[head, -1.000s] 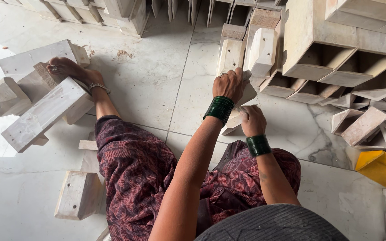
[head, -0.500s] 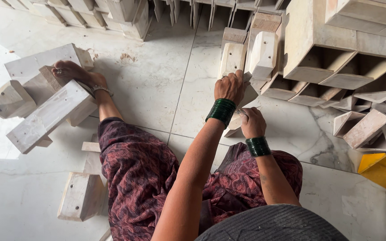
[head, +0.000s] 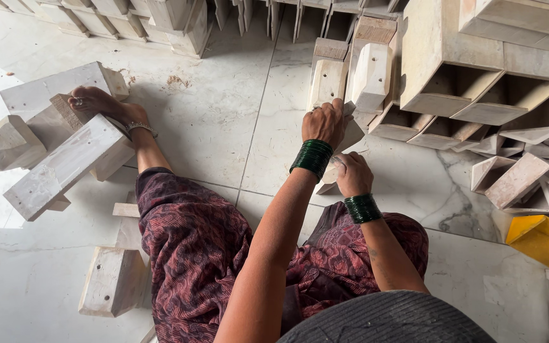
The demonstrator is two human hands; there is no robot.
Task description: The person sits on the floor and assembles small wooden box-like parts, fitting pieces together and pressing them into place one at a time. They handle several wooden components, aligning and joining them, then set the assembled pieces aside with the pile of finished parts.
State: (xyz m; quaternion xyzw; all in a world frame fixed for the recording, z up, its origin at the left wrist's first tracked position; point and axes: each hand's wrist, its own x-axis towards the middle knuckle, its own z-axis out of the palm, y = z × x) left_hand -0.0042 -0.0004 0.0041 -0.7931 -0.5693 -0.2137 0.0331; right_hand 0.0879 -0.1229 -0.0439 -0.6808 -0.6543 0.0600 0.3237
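Observation:
I sit on a marble floor with my legs stretched out. My left hand (head: pixel 323 122), green bangles at the wrist, is closed over the top of a pale wooden piece (head: pixel 352 132) in front of me. My right hand (head: pixel 352 174), also wearing green bangles, grips the lower end of the same piece just above my knee. The hands hide most of the piece. It leans against a stack of similar wooden blocks (head: pixel 371 76).
Open wooden box frames (head: pixel 478 70) are piled at the right, with loose wooden offcuts (head: pixel 516 181) and a yellow tray (head: pixel 544 240) below them. My foot (head: pixel 100 105) rests on a wooden bracket assembly (head: pixel 58 168) at the left. A small block (head: pixel 112 279) lies by my thigh.
The view has drifted slightly. Both hands stay on the wooden piece in nearly the same place, and the foot stays on the bracket.

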